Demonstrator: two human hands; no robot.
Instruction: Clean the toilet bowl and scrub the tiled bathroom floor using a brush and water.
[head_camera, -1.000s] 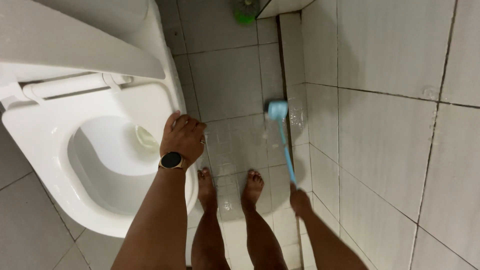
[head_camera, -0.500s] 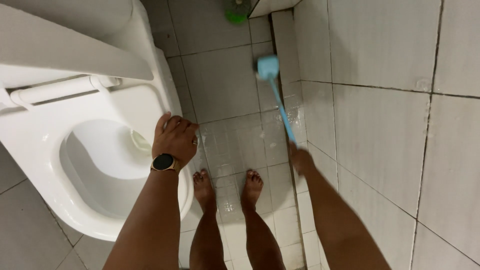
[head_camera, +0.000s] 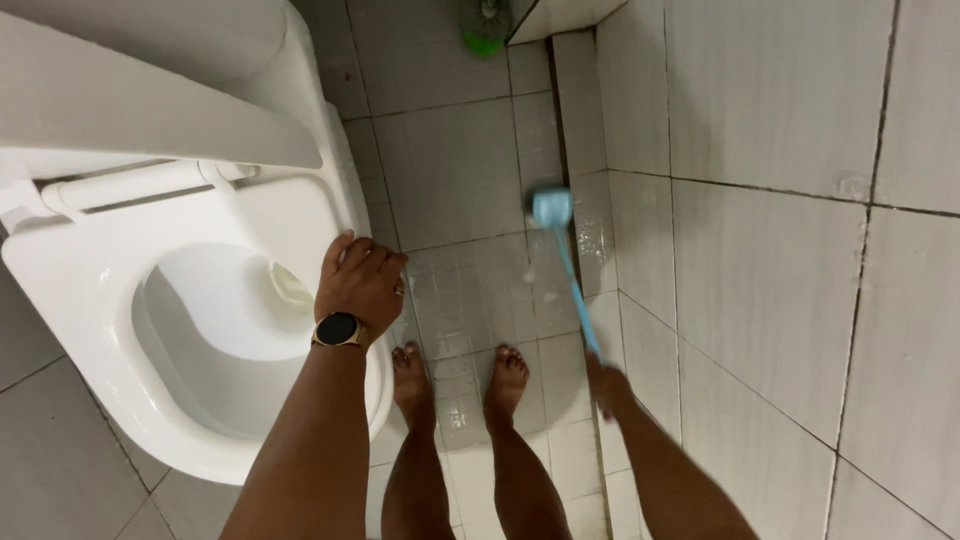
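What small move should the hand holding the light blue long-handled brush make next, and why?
Probably a short push of the light blue long-handled brush forward along the wet floor tiles by the wall base: the right hand grips its handle, its head sits low near that corner, and the left hand braces on the white toilet rim.

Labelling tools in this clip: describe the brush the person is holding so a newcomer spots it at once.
Start at the white toilet on the left, then cross the wet tiled floor to the foot of the tiled wall on the right. There the right hand grips a thin light-blue handle ending in a small blue brush head against the floor. The only other brush, a green one at the top edge, stands unheld.
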